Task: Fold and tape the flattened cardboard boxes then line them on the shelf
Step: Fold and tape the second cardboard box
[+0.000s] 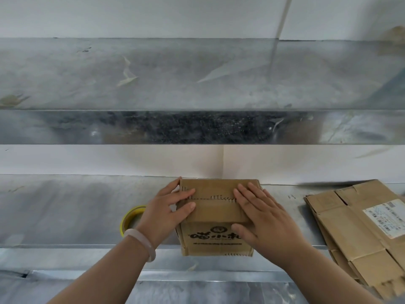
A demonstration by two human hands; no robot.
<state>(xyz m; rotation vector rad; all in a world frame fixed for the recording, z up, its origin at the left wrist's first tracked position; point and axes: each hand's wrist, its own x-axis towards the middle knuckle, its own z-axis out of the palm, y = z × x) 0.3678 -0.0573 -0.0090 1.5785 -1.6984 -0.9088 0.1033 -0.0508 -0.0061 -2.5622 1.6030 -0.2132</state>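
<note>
A small brown cardboard box [215, 213] with black printed characters on its near face stands on the metal work surface [65, 216], its top flaps folded down and meeting along a middle seam. My left hand [169, 210] presses flat on the left part of the top, thumb over the seam. On the top's right part lies my right hand [263, 216], fingers spread straight, thumb down the near face. A yellow tape roll [129, 217] lies just left of my left wrist, partly hidden by it.
A stack of flattened cardboard boxes [361, 233], the top one bearing a white shipping label, lies at the right. A metal shelf [197, 84] runs across above the work surface, with a white wall behind. A brown object [394, 38] shows blurred at the shelf's far right.
</note>
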